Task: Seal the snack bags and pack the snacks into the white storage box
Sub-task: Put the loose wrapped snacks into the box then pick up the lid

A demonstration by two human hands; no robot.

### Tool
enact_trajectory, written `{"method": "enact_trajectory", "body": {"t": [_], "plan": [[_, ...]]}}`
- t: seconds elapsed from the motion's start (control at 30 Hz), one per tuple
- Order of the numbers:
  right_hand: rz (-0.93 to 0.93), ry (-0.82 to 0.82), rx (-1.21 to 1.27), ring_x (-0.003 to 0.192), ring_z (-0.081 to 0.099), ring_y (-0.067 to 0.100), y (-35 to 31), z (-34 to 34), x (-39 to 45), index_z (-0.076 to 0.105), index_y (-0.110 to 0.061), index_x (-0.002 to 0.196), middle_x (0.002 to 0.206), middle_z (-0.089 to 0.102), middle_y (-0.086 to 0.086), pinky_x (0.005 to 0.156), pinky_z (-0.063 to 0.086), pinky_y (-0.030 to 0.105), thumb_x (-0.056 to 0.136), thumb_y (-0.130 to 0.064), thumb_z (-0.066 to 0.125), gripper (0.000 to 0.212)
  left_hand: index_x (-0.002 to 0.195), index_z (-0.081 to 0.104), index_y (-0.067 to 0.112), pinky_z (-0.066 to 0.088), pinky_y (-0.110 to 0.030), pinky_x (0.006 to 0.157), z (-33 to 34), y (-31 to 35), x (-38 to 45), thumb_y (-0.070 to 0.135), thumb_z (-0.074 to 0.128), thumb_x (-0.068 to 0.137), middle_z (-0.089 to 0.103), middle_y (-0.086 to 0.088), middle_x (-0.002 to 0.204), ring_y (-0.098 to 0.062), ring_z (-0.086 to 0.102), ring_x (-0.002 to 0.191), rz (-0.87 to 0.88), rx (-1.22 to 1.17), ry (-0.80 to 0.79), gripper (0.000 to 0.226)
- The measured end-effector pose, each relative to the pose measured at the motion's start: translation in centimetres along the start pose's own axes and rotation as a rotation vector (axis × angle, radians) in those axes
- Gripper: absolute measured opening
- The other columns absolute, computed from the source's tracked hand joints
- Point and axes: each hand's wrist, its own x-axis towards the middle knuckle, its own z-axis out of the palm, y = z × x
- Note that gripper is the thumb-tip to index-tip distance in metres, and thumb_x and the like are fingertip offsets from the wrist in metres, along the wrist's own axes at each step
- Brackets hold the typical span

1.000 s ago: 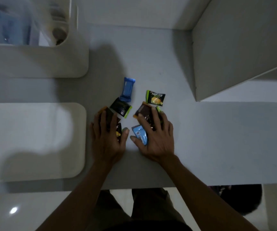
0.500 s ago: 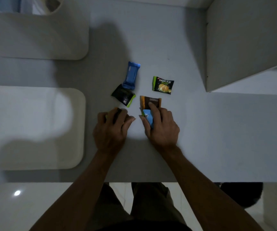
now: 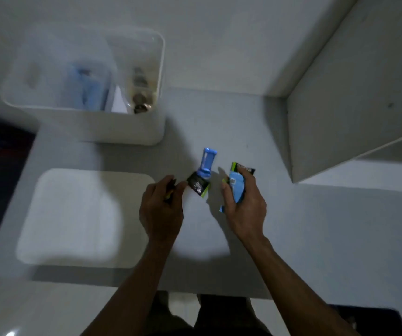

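My right hand (image 3: 243,207) grips a small stack of snack packets, a light blue packet (image 3: 236,187) on top and a black and green one (image 3: 240,168) behind it. My left hand (image 3: 161,209) is curled round a dark packet (image 3: 169,192) and its thumb touches a black and green packet (image 3: 198,186) lying on the table. A blue bar-shaped packet (image 3: 208,163) lies just beyond that. The white storage box (image 3: 122,127) stands open at the back left, with bags of snacks inside it.
The white lid (image 3: 74,217) lies flat on the grey table to the left of my hands. A tall white cabinet panel (image 3: 340,105) rises at the right. The table's front edge runs below my forearms.
Both hands have lifted off the table with packets in them. My right hand now also holds the black and green packet that lay at the right. The view tilted up, showing the box.
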Motion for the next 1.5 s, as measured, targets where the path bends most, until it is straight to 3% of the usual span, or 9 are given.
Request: {"method": "enact_trajectory", "body": {"t": [0.07, 0.3, 0.53, 0.67, 0.8, 0.93, 1.1, 1.3, 1.5], "plan": [[-0.023, 0.019, 0.074, 0.094, 0.067, 0.017, -3.1, 0.2, 1.3, 0.049, -0.024, 0.135, 0.116, 0.067, -0.001, 0.081, 0.057, 0.042, 0.091, -0.043, 0.064, 0.05, 0.102, 0.073, 0.01, 0.051, -0.031, 0.068, -2.0, 0.9, 2.2, 0.038, 0.07, 0.085, 0.069, -0.006, 0.088, -0.024, 0.067, 0.077, 0.005, -0.057, 0.085, 0.033], [-0.167, -0.044, 0.208, 0.08, 0.066, 0.016, -17.4, 4.4, 7.3, 0.046, -0.039, 0.127, 0.099, 0.066, -0.008, 0.071, 0.058, 0.044, 0.09, -0.05, 0.059, 0.041, 0.102, 0.073, 0.01, 0.045, -0.021, 0.078, -8.0, 1.5, 14.2, 0.033, 0.072, 0.087, 0.071, -0.008, 0.089, -0.018, 0.064, 0.081, 0.087, -0.118, 0.297, 0.027], [-0.298, -0.221, -0.103, 0.096, 0.064, 0.022, -24.6, 11.0, 13.3, 0.046, -0.03, 0.131, 0.114, 0.066, -0.002, 0.076, 0.049, 0.034, 0.092, -0.051, 0.056, 0.046, 0.102, 0.073, 0.015, 0.043, -0.022, 0.077, -9.1, 0.3, 25.7, 0.042, 0.066, 0.089, 0.074, -0.006, 0.095, -0.023, 0.068, 0.088, 0.04, -0.023, 0.189, 0.031], [-0.327, -0.347, -0.258, 0.104, 0.062, 0.023, -24.4, 14.3, 15.0, 0.045, -0.028, 0.133, 0.122, 0.063, -0.001, 0.082, 0.054, 0.042, 0.091, -0.051, 0.058, 0.05, 0.102, 0.071, 0.016, 0.048, -0.029, 0.078, -7.3, -2.1, 28.7, 0.051, 0.058, 0.092, 0.073, -0.005, 0.097, -0.024, 0.067, 0.091, -0.028, 0.025, -0.032, 0.039], [-0.296, -0.444, -0.331, 0.11, 0.06, 0.026, -23.6, 15.3, 15.4, 0.055, -0.025, 0.128, 0.126, 0.062, 0.002, 0.084, 0.054, 0.047, 0.09, -0.046, 0.06, 0.044, 0.079, 0.064, 0.014, 0.052, -0.038, 0.078, -6.4, -3.6, 29.1, 0.062, 0.032, 0.096, 0.071, -0.013, 0.089, -0.035, 0.066, 0.09, -0.057, 0.024, -0.269, 0.06], [-0.315, -0.403, -0.34, 0.1, 0.064, 0.027, -23.1, 14.8, 15.0, 0.063, -0.024, 0.114, 0.115, 0.067, 0.003, 0.077, 0.057, 0.045, 0.091, -0.037, 0.055, 0.028, 0.078, 0.063, 0.011, 0.047, -0.041, 0.083, -7.0, -2.7, 29.2, 0.056, 0.025, 0.101, 0.069, -0.02, 0.096, -0.039, 0.063, 0.096, -0.082, 0.046, -0.283, 0.063], [-0.273, -0.284, -0.186, 0.107, 0.06, 0.025, -21.9, 11.5, 14.0, 0.06, -0.02, 0.127, 0.123, 0.063, 0.007, 0.085, 0.052, 0.037, 0.093, -0.03, 0.058, 0.036, 0.06, 0.037, 0.02, 0.046, -0.037, 0.067, -7.5, -2.9, 28.1, 0.046, 0.029, 0.103, 0.055, -0.008, 0.067, -0.037, 0.061, 0.074, 0.017, -0.035, -0.199, 0.051], [-0.143, -0.082, 0.008, 0.099, 0.061, 0.011, -16.9, 4.5, 11.7, 0.06, -0.017, 0.128, 0.12, 0.065, 0.003, 0.081, 0.047, 0.024, 0.093, -0.034, 0.064, 0.039, 0.08, 0.061, 0.011, 0.047, -0.036, 0.073, -8.7, 0.8, 22.7, 0.022, 0.046, 0.102, 0.065, -0.011, 0.078, -0.03, 0.061, 0.079, 0.207, -0.164, 0.009, 0.029], [0.116, 0.049, -0.021, 0.112, 0.057, 0.015, -5.9, -1.4, 8.2, 0.055, -0.02, 0.134, 0.131, 0.059, 0.002, 0.097, 0.05, 0.04, 0.093, -0.037, 0.062, 0.044, 0.112, 0.068, 0.01, 0.04, -0.026, 0.091, -4.4, 3.6, 12.5, 0.036, 0.048, 0.097, 0.068, -0.009, 0.108, -0.025, 0.06, 0.103, 0.231, -0.179, -0.158, 0.036]]}}
